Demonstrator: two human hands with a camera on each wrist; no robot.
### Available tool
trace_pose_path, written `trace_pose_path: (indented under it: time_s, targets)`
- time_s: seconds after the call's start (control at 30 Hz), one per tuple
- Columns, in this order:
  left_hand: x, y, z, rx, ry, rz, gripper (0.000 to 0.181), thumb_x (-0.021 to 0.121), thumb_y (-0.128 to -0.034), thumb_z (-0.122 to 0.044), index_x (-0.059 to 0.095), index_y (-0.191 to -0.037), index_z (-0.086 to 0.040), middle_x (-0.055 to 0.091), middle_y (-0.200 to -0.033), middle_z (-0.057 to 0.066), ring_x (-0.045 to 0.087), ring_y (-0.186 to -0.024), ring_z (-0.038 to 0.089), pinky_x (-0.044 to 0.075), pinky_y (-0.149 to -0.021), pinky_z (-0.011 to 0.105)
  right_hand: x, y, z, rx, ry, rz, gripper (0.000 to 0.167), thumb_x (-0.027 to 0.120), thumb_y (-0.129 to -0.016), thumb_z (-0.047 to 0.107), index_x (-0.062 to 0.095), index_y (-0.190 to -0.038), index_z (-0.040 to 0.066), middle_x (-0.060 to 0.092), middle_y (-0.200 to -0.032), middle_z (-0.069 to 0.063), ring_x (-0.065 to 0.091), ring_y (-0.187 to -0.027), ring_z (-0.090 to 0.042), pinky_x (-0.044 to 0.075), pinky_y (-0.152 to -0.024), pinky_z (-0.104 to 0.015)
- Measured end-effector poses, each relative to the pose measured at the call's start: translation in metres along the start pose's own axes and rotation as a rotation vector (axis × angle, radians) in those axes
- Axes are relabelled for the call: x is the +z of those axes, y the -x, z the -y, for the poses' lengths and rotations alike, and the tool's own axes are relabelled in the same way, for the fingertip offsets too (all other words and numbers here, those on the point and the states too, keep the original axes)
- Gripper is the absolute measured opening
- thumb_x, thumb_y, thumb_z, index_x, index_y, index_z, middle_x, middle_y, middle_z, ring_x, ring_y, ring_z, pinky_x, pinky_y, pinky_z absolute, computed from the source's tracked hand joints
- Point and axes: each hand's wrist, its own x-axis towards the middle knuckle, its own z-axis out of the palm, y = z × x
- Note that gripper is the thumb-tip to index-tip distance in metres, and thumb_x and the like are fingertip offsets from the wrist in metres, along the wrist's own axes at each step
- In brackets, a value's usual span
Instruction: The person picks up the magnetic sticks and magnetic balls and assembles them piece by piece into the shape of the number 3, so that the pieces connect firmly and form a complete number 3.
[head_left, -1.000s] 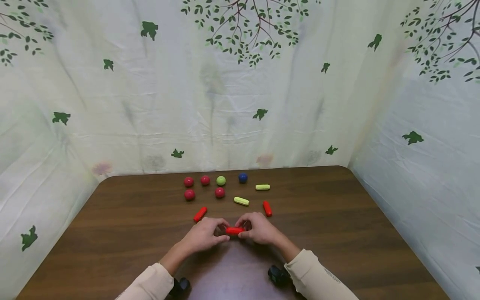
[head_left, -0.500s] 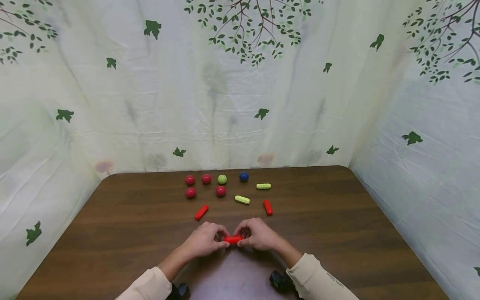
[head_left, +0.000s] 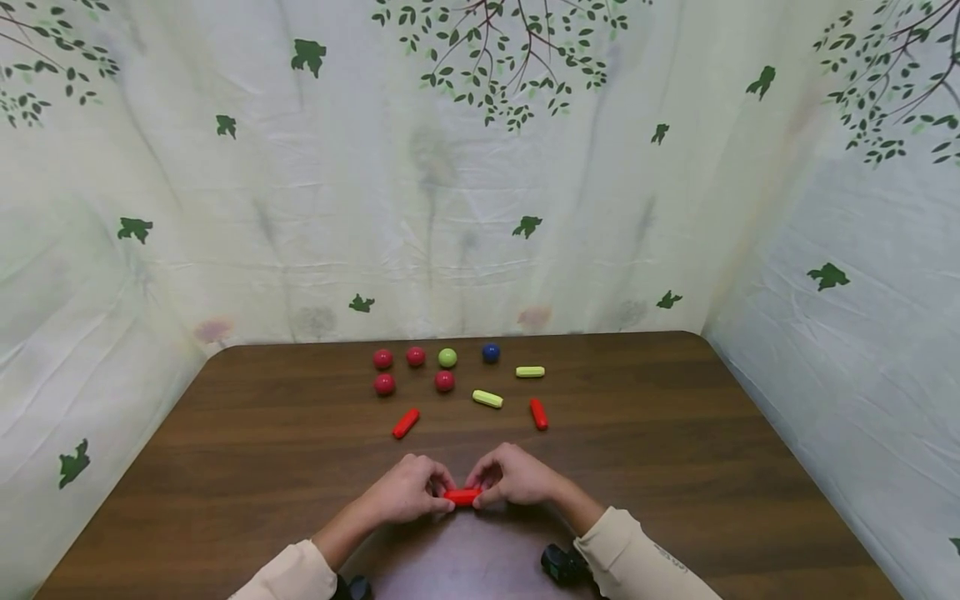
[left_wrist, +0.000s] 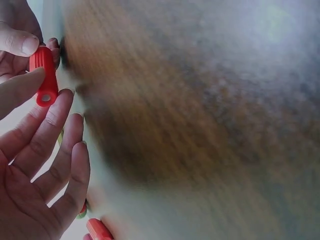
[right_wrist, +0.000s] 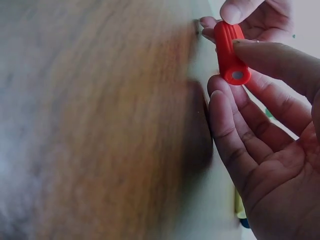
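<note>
A short red magnetic rod (head_left: 462,497) lies crosswise between both hands near the middle of the table. The left hand (head_left: 399,493) pinches its left end between thumb and fingers, and the right hand (head_left: 521,475) pinches the other end. Up close in the left wrist view, the rod (left_wrist: 45,75) has a ridged side and a round grey spot in its end face. A similar grey end shows on the rod (right_wrist: 231,55) in the right wrist view. Beyond the hands lie two more red rods, one at left (head_left: 406,423) and one at right (head_left: 538,414).
Farther back rest two pale yellow rods, a nearer one (head_left: 487,399) and a farther one (head_left: 530,372). Several red balls (head_left: 384,384), a green ball (head_left: 447,357) and a blue ball (head_left: 491,353) sit near the far edge of the brown table (head_left: 637,467). A leaf-patterned curtain (head_left: 337,208) stands behind.
Both hands have drawn the red magnetic rod nearer to the person, slightly leftward. Their pinch on its two ends looks the same. The other rods and the balls stay in place.
</note>
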Motion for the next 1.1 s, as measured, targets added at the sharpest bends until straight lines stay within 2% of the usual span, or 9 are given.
trace_pose_path:
  time_s: [0.3,0.5,0.7,0.97,1.1]
  targets:
    - [0.0017,0.0033,-0.0004,0.006,0.028,0.010,0.013,0.082,-0.0763,-0.008,0.070,-0.079,-0.011,0.061,-0.066,-0.011,0.052,-0.060,0.001,0.043,-0.057,0.022,0.0011,-0.0012,-0.0004,0.016,-0.036,0.036,0.014,0.080,-0.076,-0.002,0.075,-0.089,0.002,0.068,-0.074,0.005,0.058,-0.063,-0.004,0.046,-0.060,-0.018]
    - [0.0035,0.0039,-0.0010,-0.015,0.031,0.024,0.013,0.082,-0.0758,-0.008,0.071,-0.080,-0.013,0.060,-0.065,-0.012,0.052,-0.059,0.001,0.042,-0.056,0.022,0.0019,-0.0002,-0.0007,0.015,-0.040,0.054,0.015,0.080,-0.076,-0.004,0.074,-0.088,0.001,0.066,-0.072,0.005,0.057,-0.062,-0.003,0.045,-0.059,-0.017]
    - [0.0041,0.0050,-0.0004,-0.027,0.066,0.045,0.013,0.082,-0.0757,-0.007,0.071,-0.081,-0.011,0.061,-0.066,-0.010,0.052,-0.059,0.002,0.042,-0.055,0.022,0.0034,-0.0002,-0.0014,0.007,-0.038,0.054,0.014,0.080,-0.076,-0.004,0.074,-0.088,0.001,0.066,-0.071,0.006,0.057,-0.061,-0.002,0.044,-0.058,-0.016]
    - [0.0034,0.0042,0.0016,-0.019,0.089,0.039,0.013,0.082,-0.0747,-0.006,0.071,-0.081,-0.009,0.062,-0.067,-0.008,0.054,-0.060,0.002,0.044,-0.056,0.021,0.0042,-0.0004,-0.0014,-0.002,-0.027,0.051,0.014,0.080,-0.076,-0.004,0.074,-0.087,0.001,0.065,-0.071,0.007,0.056,-0.061,-0.001,0.044,-0.058,-0.016]
    - [0.0030,0.0037,0.0016,-0.041,0.143,0.051,0.012,0.081,-0.0759,-0.003,0.072,-0.082,-0.007,0.063,-0.067,-0.005,0.055,-0.057,0.004,0.045,-0.053,0.021,0.0047,-0.0007,-0.0017,0.000,-0.031,0.045,0.014,0.080,-0.075,-0.004,0.074,-0.087,0.001,0.066,-0.071,0.007,0.057,-0.061,-0.002,0.044,-0.058,-0.016]
